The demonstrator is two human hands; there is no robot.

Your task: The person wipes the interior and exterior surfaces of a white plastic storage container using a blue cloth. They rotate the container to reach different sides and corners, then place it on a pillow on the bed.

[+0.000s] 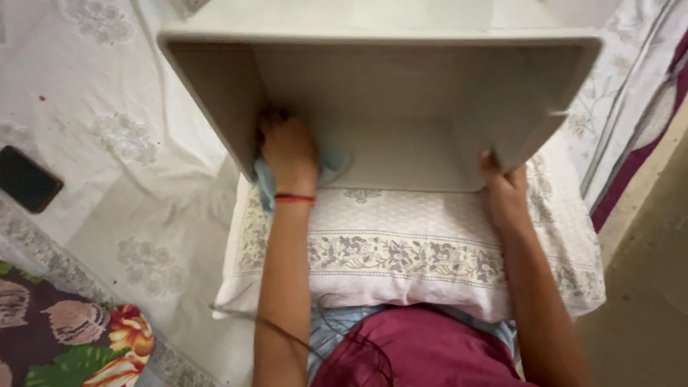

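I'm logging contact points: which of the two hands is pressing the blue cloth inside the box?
The left hand, the one with a red wristband, presses the blue cloth inside the grey box. The right hand only grips the box's edge.

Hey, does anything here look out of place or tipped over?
Yes: the big grey bin lies on its side, open mouth toward the camera, propped on a floral pillow. The left hand presses a blue cloth inside it; the right hand grips its rim.

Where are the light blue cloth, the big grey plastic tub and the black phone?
light blue cloth [335, 165], head view, the part right of the left hand [289, 150]
big grey plastic tub [215, 93], head view, inner left wall
black phone [27, 179], head view, middle of its screen
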